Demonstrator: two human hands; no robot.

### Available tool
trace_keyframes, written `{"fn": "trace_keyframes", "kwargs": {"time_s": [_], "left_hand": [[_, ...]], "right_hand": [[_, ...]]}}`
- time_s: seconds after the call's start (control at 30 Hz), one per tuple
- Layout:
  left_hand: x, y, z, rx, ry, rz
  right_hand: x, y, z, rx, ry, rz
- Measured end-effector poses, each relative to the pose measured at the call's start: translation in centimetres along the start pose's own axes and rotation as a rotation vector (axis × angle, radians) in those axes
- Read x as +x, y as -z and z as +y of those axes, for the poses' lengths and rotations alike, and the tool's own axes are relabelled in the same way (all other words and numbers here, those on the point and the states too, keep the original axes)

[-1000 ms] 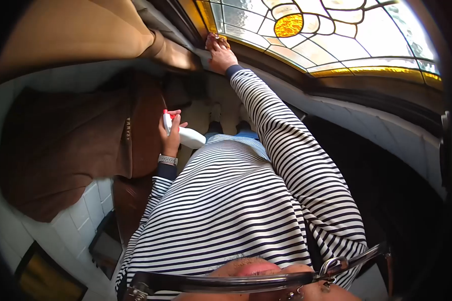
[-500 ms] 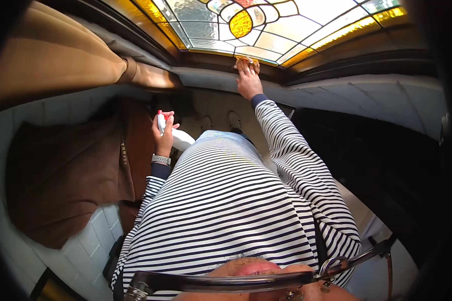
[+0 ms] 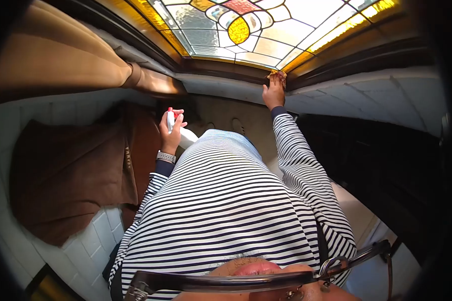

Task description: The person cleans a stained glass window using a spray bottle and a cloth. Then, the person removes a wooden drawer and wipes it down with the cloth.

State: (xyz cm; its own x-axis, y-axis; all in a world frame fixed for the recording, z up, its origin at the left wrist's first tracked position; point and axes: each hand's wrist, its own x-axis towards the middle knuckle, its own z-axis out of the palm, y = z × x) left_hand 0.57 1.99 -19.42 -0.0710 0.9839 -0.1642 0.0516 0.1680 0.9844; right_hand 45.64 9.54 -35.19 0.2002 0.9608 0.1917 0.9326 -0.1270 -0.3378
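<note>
My right hand (image 3: 274,94) reaches forward and presses a crumpled brownish-yellow cloth (image 3: 277,74) against the lower right corner of the dark window frame (image 3: 226,66). Above it spreads the stained-glass window (image 3: 266,30), with clear, yellow and reddish panes between dark lines. In my left hand (image 3: 171,133), held low beside my body, is a white spray bottle (image 3: 187,138) with a red and white trigger head. My fingers wrap round its neck, and the bottle's body is partly hidden behind my striped shirt.
A tan curtain (image 3: 70,55), gathered by a tieback, hangs at the left of the window. Below it a brown cloth (image 3: 70,175) is draped over something. A dark piece of furniture (image 3: 371,160) stands at the right. Pale wall (image 3: 366,98) runs under the window.
My right hand has slid to the right along the bottom of the frame with the cloth, into the corner. My left hand with the spray bottle has shifted slightly right in view.
</note>
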Motion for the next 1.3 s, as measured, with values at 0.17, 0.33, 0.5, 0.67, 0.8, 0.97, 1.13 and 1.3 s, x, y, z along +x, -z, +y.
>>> {"fn": "trace_keyframes", "kwargs": {"time_s": [0.17, 0.33, 0.5, 0.67, 0.8, 0.97, 1.13, 1.3], "left_hand": [[-0.6, 0.7, -0.8, -0.053, 0.014, 0.068], [-1.0, 1.3, -1.6, -0.074, 0.034, 0.121], [-1.9, 2.1, -1.7, -0.077, 0.072, 0.180], [-3.0, 3.1, -2.4, -0.096, 0.124, 0.255], [-4.0, 4.0, -2.7, -0.047, 0.163, 0.287], [-4.4, 4.5, -3.1, -0.043, 0.189, 0.317], [-3.2, 4.1, -1.9, 0.008, 0.160, 0.232], [-1.8, 3.2, -1.9, 0.046, 0.133, 0.128]], "right_hand": [[0.1, -1.7, -4.1, -0.011, 0.082, -0.043], [2.0, -4.7, -10.0, 0.027, 0.271, -0.159], [5.3, -6.8, -17.0, 0.065, 0.404, -0.326], [8.4, -10.1, -23.2, 0.071, 0.533, -0.509], [10.4, -13.2, -27.8, -0.006, 0.634, -0.489], [10.2, -14.1, -27.4, -0.034, 0.678, -0.341], [8.0, -10.2, -23.7, 0.036, 0.586, -0.361], [5.1, -5.4, -13.6, 0.011, 0.463, -0.328]]}}
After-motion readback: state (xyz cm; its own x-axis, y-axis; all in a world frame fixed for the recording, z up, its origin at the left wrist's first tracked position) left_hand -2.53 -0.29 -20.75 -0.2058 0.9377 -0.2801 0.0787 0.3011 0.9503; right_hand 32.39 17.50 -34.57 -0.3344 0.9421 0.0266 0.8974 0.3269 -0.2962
